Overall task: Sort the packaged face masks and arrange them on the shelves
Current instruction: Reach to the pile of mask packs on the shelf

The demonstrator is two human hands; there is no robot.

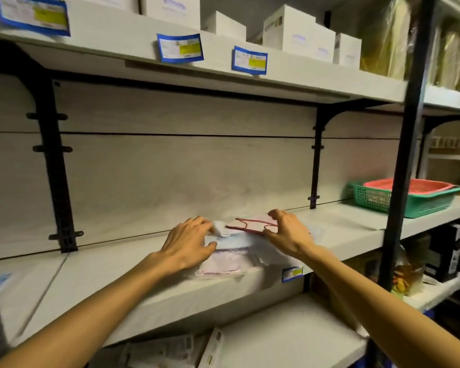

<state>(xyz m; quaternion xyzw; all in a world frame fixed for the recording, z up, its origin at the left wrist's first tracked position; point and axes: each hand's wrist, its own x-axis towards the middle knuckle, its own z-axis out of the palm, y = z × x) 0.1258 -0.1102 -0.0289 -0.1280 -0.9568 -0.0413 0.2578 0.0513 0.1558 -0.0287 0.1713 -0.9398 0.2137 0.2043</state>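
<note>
A loose pile of packaged face masks lies on the middle shelf [117,274]. A pink packet [223,264] is nearest the front edge, a light blue packet [239,241] lies over it, and a pink packet with red ear loops [250,224] lies at the back. My left hand [189,244] rests on the left side of the pile, its fingers pinching a small white packet [221,229]. My right hand [287,232] grips the right end of the red-looped packet between thumb and fingers.
A green basket [420,203] with a red basket nested inside stands at the shelf's right end, behind a black upright post [404,160]. White boxes [298,30] line the upper shelf. Black brackets [53,166] hold the back panel. Boxes lie on the lower shelf.
</note>
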